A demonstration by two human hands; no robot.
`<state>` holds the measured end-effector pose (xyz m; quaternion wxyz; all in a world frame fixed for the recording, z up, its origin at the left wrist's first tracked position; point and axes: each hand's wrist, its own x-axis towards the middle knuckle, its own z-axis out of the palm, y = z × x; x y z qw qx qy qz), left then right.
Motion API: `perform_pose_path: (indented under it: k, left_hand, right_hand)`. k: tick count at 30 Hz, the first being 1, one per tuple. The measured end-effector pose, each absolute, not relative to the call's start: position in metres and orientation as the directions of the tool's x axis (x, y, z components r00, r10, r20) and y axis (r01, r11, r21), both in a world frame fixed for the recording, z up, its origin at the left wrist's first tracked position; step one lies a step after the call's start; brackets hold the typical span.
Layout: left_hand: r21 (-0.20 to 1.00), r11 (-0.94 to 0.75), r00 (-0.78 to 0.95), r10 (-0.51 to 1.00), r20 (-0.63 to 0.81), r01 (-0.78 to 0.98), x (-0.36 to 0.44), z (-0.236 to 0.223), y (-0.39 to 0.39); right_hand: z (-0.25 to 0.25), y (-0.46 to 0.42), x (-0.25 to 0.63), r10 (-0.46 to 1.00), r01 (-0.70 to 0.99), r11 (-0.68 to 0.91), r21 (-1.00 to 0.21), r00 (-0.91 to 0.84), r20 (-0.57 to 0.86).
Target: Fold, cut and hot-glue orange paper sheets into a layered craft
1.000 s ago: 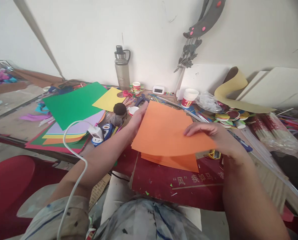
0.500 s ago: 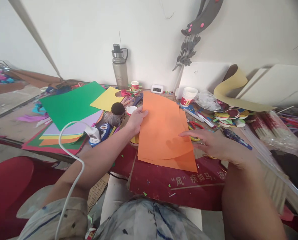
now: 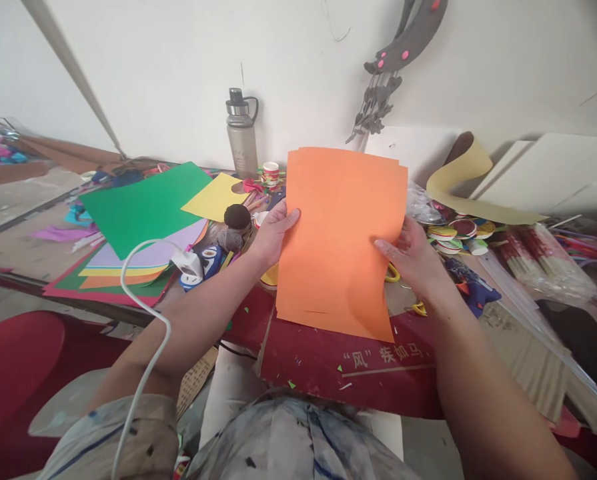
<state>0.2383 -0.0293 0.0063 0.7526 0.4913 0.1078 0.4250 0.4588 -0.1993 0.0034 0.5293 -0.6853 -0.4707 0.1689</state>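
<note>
Several sheets of orange paper (image 3: 335,247) stand tilted up in front of me, their edges slightly out of line at the top. My left hand (image 3: 277,230) pinches the left edge, thumb on the front face and fingers behind. On the right edge my right hand (image 3: 408,257) has its thumb on the front and its fingers behind the sheets. The lower edge of the paper is close to the dark red board (image 3: 328,373) with printed characters. Yellow scissor handles (image 3: 392,272) peek out beside the paper near my right hand.
To the left lie a green sheet (image 3: 148,200), a yellow sheet (image 3: 213,198) and a stack of coloured paper (image 3: 123,257). A white cable (image 3: 163,313) crosses over my left arm. Behind stands a bottle (image 3: 241,137). At right are a blue glue gun (image 3: 478,290) and packaged sticks (image 3: 543,260).
My right hand has gone from hovering with a finger at the paper to gripping its right edge. The orange sheets are raised higher and now hide the paper cup and clock.
</note>
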Motion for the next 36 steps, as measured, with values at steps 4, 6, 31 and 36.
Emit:
perform_pose_path:
  k: [4,6,31,36]
  left_hand:
    - [0.853,0.176,0.586,0.792,0.173,-0.490,0.238,0.009,-0.030]
    - [0.852,0.217,0.571,0.813,0.112,-0.476,0.239,0.007,-0.028]
    - [0.952,0.249,0.588,0.802,-0.101,-0.176,0.247,-0.017,-0.015]
    - [0.946,0.241,0.587,0.807,-0.070,-0.218,0.249,-0.012,-0.021]
  right_hand:
    - [0.010,-0.198,0.451,0.832,0.119,-0.079,-0.990,0.555,0.000]
    - [0.011,-0.197,0.450,0.816,0.100,-0.118,-0.988,0.576,-0.039]
    - [-0.020,-0.186,0.465,0.780,0.666,-0.486,-0.567,0.622,0.062]
    - [-0.016,-0.187,0.462,0.762,0.632,-0.426,-0.647,0.637,0.121]
